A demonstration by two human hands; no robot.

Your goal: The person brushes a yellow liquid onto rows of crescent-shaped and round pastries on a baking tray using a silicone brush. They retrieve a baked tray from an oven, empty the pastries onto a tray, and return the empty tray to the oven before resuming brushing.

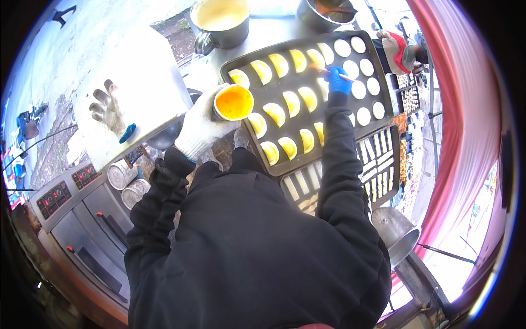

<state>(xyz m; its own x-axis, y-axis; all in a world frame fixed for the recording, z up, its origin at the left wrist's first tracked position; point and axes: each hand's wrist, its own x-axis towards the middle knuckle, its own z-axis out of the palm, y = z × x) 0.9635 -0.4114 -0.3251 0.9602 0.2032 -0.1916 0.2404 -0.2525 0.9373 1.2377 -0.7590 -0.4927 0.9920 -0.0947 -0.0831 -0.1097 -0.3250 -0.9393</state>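
My left hand [205,123], in a white knit glove, holds a cup of yellow-orange liquid [234,103] beside the left edge of a large dark baking tray [269,96]. Over the tray, my right hand [340,81], in a blue glove, grips a pastry brush [320,68] with its bristles close to the upper pastries. Rows of half-moon pastries [298,60] lie on the tray; those on the left look yellow and glossy. Pale round pieces [363,116] fill its right part. My right sleeve hides some of the lower pastries.
Behind the tray stand a metal pot of pale yellow contents [226,35] and another pot [320,18]. A loose work glove [109,109] lies on the white surface at left. A second tray [394,164] holds pastry strips. An oven [82,214] is lower left; a person [396,51] is upper right.
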